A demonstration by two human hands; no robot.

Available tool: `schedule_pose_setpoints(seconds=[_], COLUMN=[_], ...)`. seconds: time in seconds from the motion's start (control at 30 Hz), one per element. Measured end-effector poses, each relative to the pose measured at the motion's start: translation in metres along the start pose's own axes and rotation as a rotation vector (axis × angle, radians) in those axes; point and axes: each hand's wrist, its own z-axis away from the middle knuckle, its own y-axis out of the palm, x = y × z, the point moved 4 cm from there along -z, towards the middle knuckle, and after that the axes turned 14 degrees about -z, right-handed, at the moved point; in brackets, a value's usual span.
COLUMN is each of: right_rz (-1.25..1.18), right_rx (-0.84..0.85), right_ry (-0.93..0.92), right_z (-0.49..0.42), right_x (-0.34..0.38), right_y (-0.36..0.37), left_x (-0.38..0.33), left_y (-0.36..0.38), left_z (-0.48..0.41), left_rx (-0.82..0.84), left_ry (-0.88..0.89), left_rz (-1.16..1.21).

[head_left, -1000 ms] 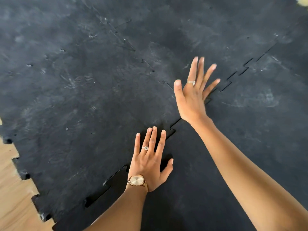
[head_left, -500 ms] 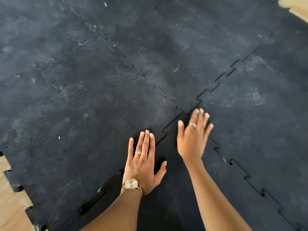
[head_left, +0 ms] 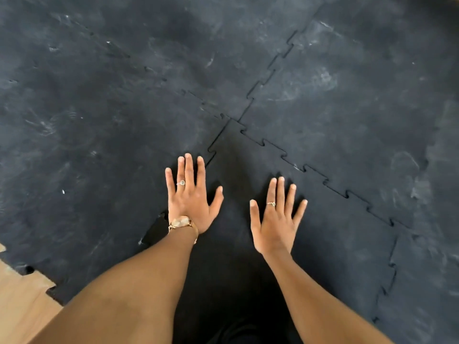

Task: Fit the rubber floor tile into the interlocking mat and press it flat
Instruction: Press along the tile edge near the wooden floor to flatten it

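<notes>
A clean black rubber floor tile (head_left: 330, 234) lies in the near middle, its toothed edges meeting the dusty black interlocking mat (head_left: 119, 115) around it. My left hand (head_left: 192, 197) lies flat with fingers spread across the tile's left seam, a watch on its wrist. My right hand (head_left: 277, 217) rests flat, fingers apart, on the tile itself. The right seam (head_left: 315, 172) looks closed. At the left seam, a gap (head_left: 155, 228) shows beside my left wrist, where the teeth sit apart.
Bare wooden floor (head_left: 22, 301) shows at the lower left, beyond the mat's toothed outer edge. More joined mat tiles stretch away to the far side and to the right, with another seam (head_left: 270, 75) running off toward the top right.
My right hand has pulled back from the far seam and come down flat on the tile near me. My left hand stays on the left seam. The view has tilted nearer.
</notes>
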Motion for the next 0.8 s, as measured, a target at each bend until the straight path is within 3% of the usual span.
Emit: schedule_pose_setpoints(seconds=[0.33, 0.5, 0.63, 0.8], right_rz=[-0.033, -0.154, -0.155, -0.103], right_rx=[-0.11, -0.258, -0.224, -0.189], right_ry=[-0.027, 0.281, 0.28, 0.326], right_z=[0.0, 0.051, 0.114, 0.109], right_x=[0.001, 0.032, 0.077, 0.076], right_y=[0.006, 0.023, 0.053, 0.053], left_x=[0.004, 0.003, 0.005, 0.003], left_y=[0.005, 0.006, 0.007, 0.003], left_z=[0.001, 0.001, 0.002, 0.002], left_rx=[0.005, -0.009, -0.033, 0.017], left_ry=[-0.009, -0.005, -0.006, 0.03], left_rz=[-0.029, 0.004, 0.003, 0.012])
